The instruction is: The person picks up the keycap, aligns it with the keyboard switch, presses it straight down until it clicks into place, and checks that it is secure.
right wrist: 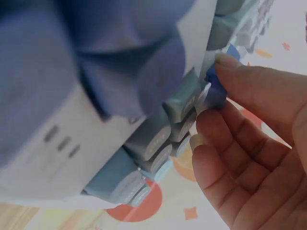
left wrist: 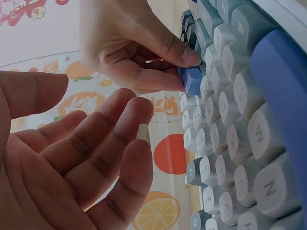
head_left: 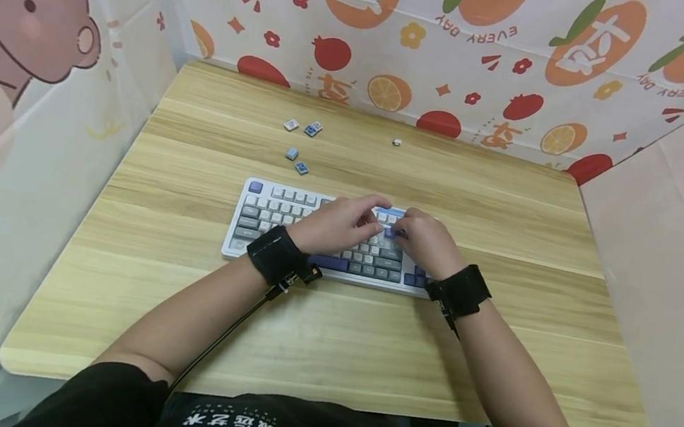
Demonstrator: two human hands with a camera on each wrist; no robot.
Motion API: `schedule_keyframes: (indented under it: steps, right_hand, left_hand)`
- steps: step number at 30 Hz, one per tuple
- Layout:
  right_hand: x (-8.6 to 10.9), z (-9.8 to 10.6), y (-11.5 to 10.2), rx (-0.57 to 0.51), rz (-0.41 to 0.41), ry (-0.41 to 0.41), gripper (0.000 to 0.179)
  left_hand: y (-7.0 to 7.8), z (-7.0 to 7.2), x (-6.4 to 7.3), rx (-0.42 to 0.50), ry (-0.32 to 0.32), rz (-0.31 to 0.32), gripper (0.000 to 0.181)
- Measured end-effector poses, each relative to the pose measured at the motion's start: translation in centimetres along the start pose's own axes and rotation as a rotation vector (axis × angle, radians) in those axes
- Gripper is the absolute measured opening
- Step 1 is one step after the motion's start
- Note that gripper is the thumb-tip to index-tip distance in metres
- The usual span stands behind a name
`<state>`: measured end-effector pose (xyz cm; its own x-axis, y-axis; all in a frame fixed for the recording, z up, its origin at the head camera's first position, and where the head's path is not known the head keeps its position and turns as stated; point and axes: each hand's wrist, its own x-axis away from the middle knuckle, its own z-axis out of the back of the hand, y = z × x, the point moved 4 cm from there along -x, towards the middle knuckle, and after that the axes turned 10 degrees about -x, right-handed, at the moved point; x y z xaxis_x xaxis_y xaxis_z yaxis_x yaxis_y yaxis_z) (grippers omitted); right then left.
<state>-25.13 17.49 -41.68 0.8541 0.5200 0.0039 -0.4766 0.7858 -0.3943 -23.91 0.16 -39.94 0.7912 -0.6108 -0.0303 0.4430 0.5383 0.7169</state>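
A white-cased keyboard [head_left: 236, 229] with white, grey and blue keys lies on the table. My right hand [head_left: 431, 242] is over its right part, thumb and index finger pinching a blue keycap [left wrist: 192, 80] at the key rows. In the right wrist view the same blue keycap [right wrist: 216, 88] sits between thumb and fingertip, partly hidden. Over the middle of the keyboard, my left hand [head_left: 341, 224] has its fingers loosely bent. The left wrist view shows that left hand [left wrist: 81, 158] with nothing held, its fingertips apart from the keys.
Behind the keyboard, several loose keycaps lie on the wooden table [head_left: 148, 275], among them a light blue keycap [head_left: 292, 154] and a blue-and-white keycap [head_left: 301, 168]. A small pale piece [head_left: 397, 142] lies farther right. Printed cloth [head_left: 362, 45] hangs along the back edge.
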Motion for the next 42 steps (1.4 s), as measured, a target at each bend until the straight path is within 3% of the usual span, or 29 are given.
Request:
schedule_keyframes:
  steps: [12, 23, 38, 42]
  right_hand:
    - [0.0, -0.2, -0.5, 0.093, 0.058, -0.027, 0.018]
    - [-0.8, 0.6, -1.5, 0.233, 0.219, -0.135, 0.013]
    - [-0.8, -0.2, -1.8, 0.341, 0.256, -0.143, 0.018]
    - [-0.7, -0.2, -1.6, 0.308, 0.240, -0.129, 0.017]
  left_hand:
    - [0.2, 0.0, 0.2, -0.017, 0.004, 0.008, 0.042]
    - [0.2, 0.0, 0.2, -0.035, 0.006, 0.010, 0.040]
    - [0.1, -0.2, 0.2, -0.037, -0.007, 0.010, 0.040]
    - [0.2, -0.1, 0.3, -0.025, -0.018, 0.015, 0.040]
